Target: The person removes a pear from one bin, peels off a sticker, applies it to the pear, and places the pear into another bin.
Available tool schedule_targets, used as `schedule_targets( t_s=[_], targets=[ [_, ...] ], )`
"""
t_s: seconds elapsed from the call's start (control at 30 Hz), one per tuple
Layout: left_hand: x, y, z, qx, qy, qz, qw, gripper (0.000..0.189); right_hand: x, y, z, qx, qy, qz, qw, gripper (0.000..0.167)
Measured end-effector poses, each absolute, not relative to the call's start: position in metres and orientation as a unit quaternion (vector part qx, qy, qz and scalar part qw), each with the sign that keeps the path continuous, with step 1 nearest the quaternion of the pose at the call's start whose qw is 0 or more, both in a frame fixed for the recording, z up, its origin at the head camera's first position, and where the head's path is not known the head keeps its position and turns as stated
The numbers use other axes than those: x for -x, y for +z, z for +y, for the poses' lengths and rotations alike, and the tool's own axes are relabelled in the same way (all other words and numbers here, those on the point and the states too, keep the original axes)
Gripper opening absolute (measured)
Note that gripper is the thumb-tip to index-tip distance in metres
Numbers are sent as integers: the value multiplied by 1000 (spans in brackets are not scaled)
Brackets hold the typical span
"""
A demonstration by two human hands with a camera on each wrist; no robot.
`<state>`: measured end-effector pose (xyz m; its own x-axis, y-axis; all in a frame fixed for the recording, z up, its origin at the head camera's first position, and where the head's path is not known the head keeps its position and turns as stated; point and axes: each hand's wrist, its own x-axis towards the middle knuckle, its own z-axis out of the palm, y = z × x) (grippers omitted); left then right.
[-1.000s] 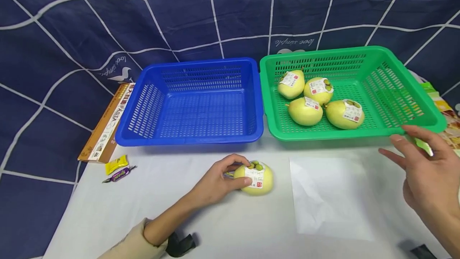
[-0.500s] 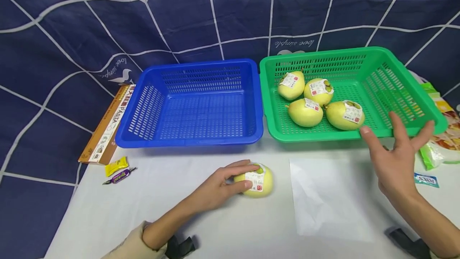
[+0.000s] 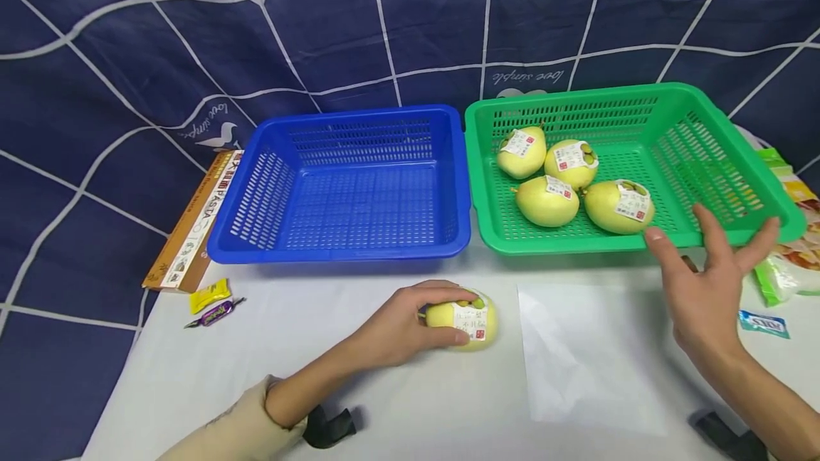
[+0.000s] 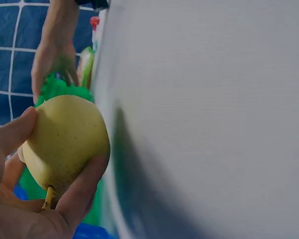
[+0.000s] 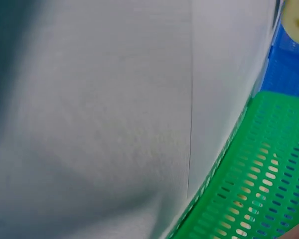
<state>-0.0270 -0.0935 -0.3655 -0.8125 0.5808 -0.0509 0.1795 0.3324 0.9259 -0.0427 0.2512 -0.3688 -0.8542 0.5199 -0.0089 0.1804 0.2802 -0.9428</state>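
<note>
My left hand (image 3: 400,326) grips a yellow-green pear (image 3: 490,329) just above or on the white table; the head view does not settle which. A printed white label wraps part of it. In the left wrist view the fingers and thumb curl round the pear (image 4: 67,139), its stem pointing down toward the palm. With fingers spread, my right hand (image 3: 711,290) is at the front rim of a green basket (image 3: 589,242). Whether the fingertips touch the rim is unclear. Several similar labelled pears (image 3: 547,201) lie in that basket, toward its left side.
A blue basket (image 3: 339,255) stands left of the green one. White paper (image 3: 589,354) lies between my hands. A pasta box (image 3: 192,223) and small candies (image 3: 210,296) are at left. A food bag (image 3: 801,255) and a blue packet (image 3: 764,324) sit at right.
My right hand has come left from the far right to the green basket's front rim, its fingers spreading. The left hand and its pear have shifted slightly right.
</note>
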Motion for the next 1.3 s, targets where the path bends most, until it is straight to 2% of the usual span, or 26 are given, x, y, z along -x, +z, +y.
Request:
schedule_targets(
  t_s=[0.17,0.3,0.57,0.7,0.87,1.07,1.3],
  targets=[
    [47,-323,-81,-265,540,768,218,66,44,-374,246,216,553,-783,184,62],
    [79,-284,-55,-302,523,772,200,75,46,-376,243,214,550,-784,194,61],
    [166,-244,27,-262,504,803,179,74,48,-385,243,196,535,-788,234,56],
    [202,-243,66,-229,487,826,165,70,49,-387,242,187,530,-789,248,53],
    [230,-253,111,-186,448,860,161,66,47,-386,244,198,531,-789,237,50],
    [240,-272,145,-153,408,881,183,62,48,-387,248,185,530,-788,252,46],
    [240,-289,163,-157,244,935,203,66,47,-388,248,178,533,-784,263,44]
  ],
)
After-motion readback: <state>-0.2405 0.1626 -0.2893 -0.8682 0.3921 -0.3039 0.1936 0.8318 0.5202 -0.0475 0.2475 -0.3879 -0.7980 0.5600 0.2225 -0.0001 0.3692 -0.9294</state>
